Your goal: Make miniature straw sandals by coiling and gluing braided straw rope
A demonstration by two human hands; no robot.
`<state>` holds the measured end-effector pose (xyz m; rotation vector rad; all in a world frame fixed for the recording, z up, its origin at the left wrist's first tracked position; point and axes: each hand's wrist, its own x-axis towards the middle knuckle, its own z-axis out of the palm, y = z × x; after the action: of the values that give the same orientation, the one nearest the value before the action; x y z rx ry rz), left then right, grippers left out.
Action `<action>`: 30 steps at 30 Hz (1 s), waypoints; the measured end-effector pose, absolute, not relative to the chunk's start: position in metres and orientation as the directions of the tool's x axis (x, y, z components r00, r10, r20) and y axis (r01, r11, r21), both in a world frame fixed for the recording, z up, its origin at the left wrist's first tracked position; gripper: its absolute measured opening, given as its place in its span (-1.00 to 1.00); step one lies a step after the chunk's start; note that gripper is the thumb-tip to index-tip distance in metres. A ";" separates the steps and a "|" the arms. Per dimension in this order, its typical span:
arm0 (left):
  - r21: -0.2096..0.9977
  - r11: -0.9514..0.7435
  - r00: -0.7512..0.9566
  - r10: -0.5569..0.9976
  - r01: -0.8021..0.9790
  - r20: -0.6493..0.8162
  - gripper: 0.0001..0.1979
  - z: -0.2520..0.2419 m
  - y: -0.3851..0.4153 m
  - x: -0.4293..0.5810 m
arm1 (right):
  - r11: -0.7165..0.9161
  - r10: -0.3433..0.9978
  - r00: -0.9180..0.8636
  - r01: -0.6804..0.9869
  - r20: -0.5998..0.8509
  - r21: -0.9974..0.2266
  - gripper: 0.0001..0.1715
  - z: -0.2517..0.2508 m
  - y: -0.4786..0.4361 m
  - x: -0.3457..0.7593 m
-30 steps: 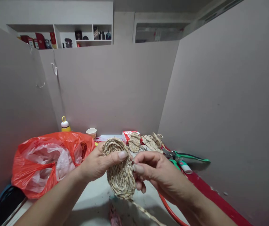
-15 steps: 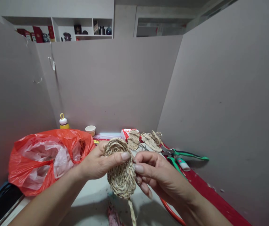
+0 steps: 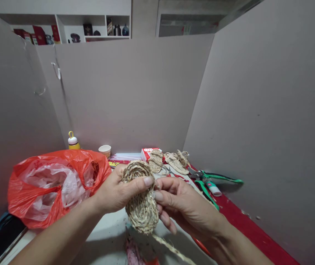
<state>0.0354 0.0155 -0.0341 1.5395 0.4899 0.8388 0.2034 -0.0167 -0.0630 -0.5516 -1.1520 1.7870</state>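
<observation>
The woven mat (image 3: 142, 213) is held above the tabletop (image 3: 105, 239), between the two hands. The left hand (image 3: 116, 191) grips it from its left side: the thumb lies flat across the upper part of the mat, and the other fingers go behind it, where they are mostly hidden. So the mat is between this thumb and these fingers, with its long lower part free under the thumb.

The right hand (image 3: 183, 202) is at the opposite edge. Its thumb and forefinger come near together and touch this edge, a little lower than the left thumb tip; whether they pinch the mat or a strand, I cannot tell. Its other fingers are bent below.

From the lower end of the mat a cord (image 3: 171, 247) runs down to the right, under the right hand. The red bag (image 3: 91, 158) stands to the left, and the shears (image 3: 225, 177) lie at the right.
</observation>
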 end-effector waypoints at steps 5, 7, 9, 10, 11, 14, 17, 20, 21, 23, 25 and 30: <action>0.968 -0.110 0.616 0.754 -0.226 0.229 -0.78 -0.035 0.016 0.037 | -0.128 0.901 -0.419 -0.499 0.109 -0.857 -0.72 -0.061 -0.017 0.199; 0.964 -0.111 0.599 0.765 -0.242 0.238 -0.79 -0.034 0.016 0.037 | -0.094 0.919 -0.377 -0.500 0.118 -0.861 -0.74 -0.061 -0.017 0.200; 0.964 -0.099 0.597 0.769 -0.245 0.230 -0.79 -0.033 0.016 0.037 | -0.065 0.927 -0.353 -0.485 0.127 -0.872 -0.76 -0.061 -0.017 0.201; 0.966 -0.089 0.602 0.767 -0.244 0.223 -0.79 -0.033 0.016 0.037 | -0.053 0.930 -0.344 -0.478 0.132 -0.877 -0.77 -0.061 -0.017 0.203; 0.967 -0.080 0.609 0.763 -0.244 0.216 -0.80 -0.033 0.016 0.037 | -0.045 0.931 -0.338 -0.473 0.135 -0.880 -0.78 -0.061 -0.017 0.204; 0.969 -0.076 0.623 0.754 -0.233 0.209 -0.79 -0.033 0.016 0.037 | -0.033 0.934 -0.331 -0.459 0.136 -0.888 -0.79 -0.062 -0.016 0.207; 0.973 -0.094 0.619 0.757 -0.213 0.209 -0.78 -0.034 0.017 0.036 | -0.049 0.937 -0.331 -0.444 0.113 -0.895 -0.77 -0.061 -0.016 0.208; 0.972 -0.139 0.599 0.768 -0.189 0.226 -0.78 -0.034 0.018 0.036 | -0.091 0.932 -0.353 -0.451 0.084 -0.888 -0.73 -0.061 -0.016 0.209; 0.972 -0.152 0.595 0.770 -0.177 0.229 -0.78 -0.035 0.018 0.036 | -0.110 0.925 -0.372 -0.455 0.076 -0.883 -0.73 -0.062 -0.016 0.209; 0.974 -0.169 0.595 0.772 -0.149 0.225 -0.76 -0.035 0.019 0.036 | -0.151 0.909 -0.412 -0.458 0.059 -0.876 -0.74 -0.062 -0.014 0.210; 0.974 -0.187 0.588 0.776 -0.127 0.226 -0.75 -0.036 0.019 0.036 | -0.185 0.896 -0.442 -0.456 0.041 -0.870 -0.76 -0.063 -0.013 0.211; 0.968 -0.228 0.579 0.777 -0.106 0.246 -0.73 -0.038 0.020 0.038 | -0.246 0.882 -0.471 -0.478 0.010 -0.843 -0.76 -0.066 -0.010 0.209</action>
<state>0.0378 0.0196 -0.0377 1.5990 0.5782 0.9081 0.2089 -0.0103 -0.0665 -0.6017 -1.0237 1.8536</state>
